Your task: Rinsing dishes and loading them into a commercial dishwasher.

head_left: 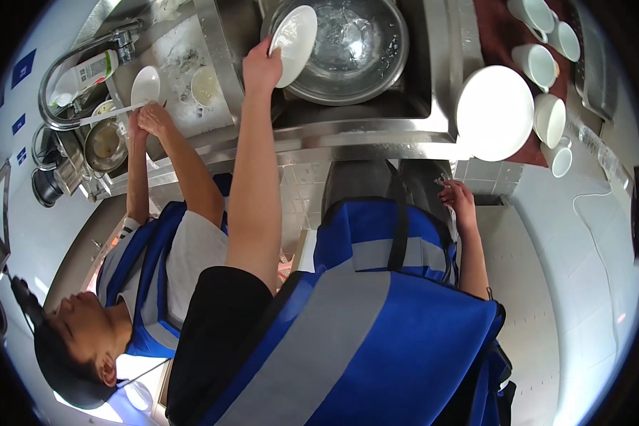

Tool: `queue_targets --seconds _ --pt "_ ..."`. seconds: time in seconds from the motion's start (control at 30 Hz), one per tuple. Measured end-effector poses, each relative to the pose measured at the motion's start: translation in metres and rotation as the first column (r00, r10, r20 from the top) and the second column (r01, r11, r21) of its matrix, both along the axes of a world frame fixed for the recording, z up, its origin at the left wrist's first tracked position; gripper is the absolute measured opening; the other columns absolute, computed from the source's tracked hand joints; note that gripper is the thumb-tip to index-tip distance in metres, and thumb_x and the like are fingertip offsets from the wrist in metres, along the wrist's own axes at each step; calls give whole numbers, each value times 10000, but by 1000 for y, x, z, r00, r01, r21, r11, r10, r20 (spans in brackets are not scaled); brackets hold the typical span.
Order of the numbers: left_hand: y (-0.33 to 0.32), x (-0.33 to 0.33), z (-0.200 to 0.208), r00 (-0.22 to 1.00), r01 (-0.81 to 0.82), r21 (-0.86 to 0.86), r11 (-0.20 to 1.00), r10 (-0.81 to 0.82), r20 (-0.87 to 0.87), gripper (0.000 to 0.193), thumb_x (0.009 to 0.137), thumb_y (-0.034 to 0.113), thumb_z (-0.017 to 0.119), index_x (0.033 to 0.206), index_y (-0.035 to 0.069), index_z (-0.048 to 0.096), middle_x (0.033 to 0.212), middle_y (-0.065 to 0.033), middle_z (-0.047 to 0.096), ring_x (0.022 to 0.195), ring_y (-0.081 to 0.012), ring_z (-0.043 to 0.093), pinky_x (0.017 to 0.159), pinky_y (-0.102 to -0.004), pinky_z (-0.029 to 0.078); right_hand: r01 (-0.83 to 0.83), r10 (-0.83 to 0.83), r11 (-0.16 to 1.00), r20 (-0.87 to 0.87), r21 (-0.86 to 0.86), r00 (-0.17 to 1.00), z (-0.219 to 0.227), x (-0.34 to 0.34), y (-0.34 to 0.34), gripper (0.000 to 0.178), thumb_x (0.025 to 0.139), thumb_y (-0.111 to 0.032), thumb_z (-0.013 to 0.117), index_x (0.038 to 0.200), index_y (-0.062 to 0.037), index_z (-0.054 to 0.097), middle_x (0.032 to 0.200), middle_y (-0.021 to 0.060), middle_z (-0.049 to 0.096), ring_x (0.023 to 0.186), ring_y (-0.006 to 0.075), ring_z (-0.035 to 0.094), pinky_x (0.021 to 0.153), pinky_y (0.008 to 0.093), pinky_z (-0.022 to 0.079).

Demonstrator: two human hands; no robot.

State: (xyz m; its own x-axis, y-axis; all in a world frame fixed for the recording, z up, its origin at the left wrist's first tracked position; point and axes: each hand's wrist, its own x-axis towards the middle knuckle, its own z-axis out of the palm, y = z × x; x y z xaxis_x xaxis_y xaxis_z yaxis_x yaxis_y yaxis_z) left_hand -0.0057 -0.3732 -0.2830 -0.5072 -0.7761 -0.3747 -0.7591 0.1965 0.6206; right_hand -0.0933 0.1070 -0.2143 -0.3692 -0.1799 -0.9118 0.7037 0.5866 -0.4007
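Fingers of the left hand [263,69] are closed on the edge of a white dish [295,47], near the top middle of the frame. The dish is tipped up on its side, and it covers part of the left rim of a big, round metal bowl [348,60]. That bowl is shiny and sits in a metal sink [422,106].

Off to the right of the middle, the right hand [459,201] is low down, next to the person's leg. Its fingers are a little bent, and I cannot tell if it has hold of anything.

Near the upper right, a big, round white plate [495,113] lies beside the sink. White cups [534,66] are in a bent row on a dark red mat [493,32], to the right of the sink.

Over on the left, a co-worker [145,284] in a blue and gray vest has both hands close together, near a small white bowl [145,84]. A curved metal tap [44,89] is just above those hands.
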Motion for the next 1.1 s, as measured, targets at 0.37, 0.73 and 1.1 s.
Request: queue_targets --seconds 0.37,0.73,1.1 --pt "32 -12 150 920 358 -171 918 -315 234 308 759 185 558 1048 82 586 928 -185 608 871 -340 582 768 -389 454 -21 16 997 -65 -77 998 3 -62 104 270 865 -254 441 978 -47 573 748 56 601 651 97 549 590 214 430" --pt "125 -35 156 748 -204 617 760 528 -403 414 755 67 643 1114 -54 476 1058 -150 567 922 -233 587 789 -335 491 -81 50 987 -215 -139 975 24 -117 142 259 857 -257 441 950 -58 577 744 44 601 653 103 555 583 235 435" --pt "259 -99 110 708 -20 862 506 616 -345 342 806 47 567 1122 -39 469 1061 -153 570 934 -246 591 785 -345 511 -290 164 897 -357 -334 920 25 -135 85 273 834 -192 519 1054 -37 474 761 70 567 653 122 549 554 247 446"
